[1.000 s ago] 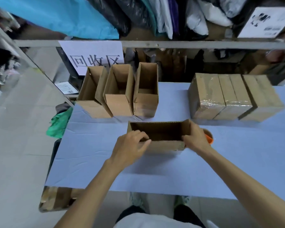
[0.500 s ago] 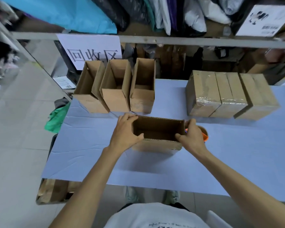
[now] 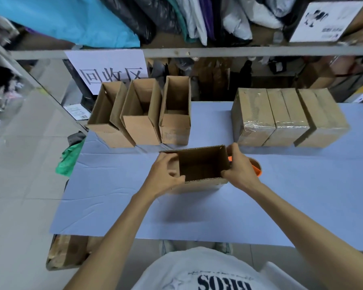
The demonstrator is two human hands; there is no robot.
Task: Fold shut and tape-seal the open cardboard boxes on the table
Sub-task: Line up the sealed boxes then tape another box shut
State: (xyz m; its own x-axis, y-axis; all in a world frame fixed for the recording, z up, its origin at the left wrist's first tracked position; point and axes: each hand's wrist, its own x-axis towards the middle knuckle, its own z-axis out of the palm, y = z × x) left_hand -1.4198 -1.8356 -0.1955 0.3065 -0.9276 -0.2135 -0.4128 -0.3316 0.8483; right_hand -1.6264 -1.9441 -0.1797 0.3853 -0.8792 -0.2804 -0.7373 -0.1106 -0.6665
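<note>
An open brown cardboard box (image 3: 201, 166) stands in front of me on the blue table (image 3: 302, 201). My left hand (image 3: 166, 174) grips its left end, fingers curled over a flap folded inward there. My right hand (image 3: 238, 166) grips the right wall, thumb inside the box. Three more open boxes (image 3: 143, 120) stand in a row at the back left. Three taped, closed boxes (image 3: 287, 116) sit at the back right. An orange tape roll (image 3: 257, 166) lies just behind my right hand, mostly hidden.
A metal shelf rail (image 3: 239, 52) runs above the table's far edge, with a white paper sign (image 3: 111, 70) hanging from it. Bags and a white carton fill the shelf. Green cloth (image 3: 68, 162) lies off the table's left edge.
My left hand moved from the box's near wall to its left end and pushed the flap inward. The right hand shifted up along the right wall. The view moved closer.
</note>
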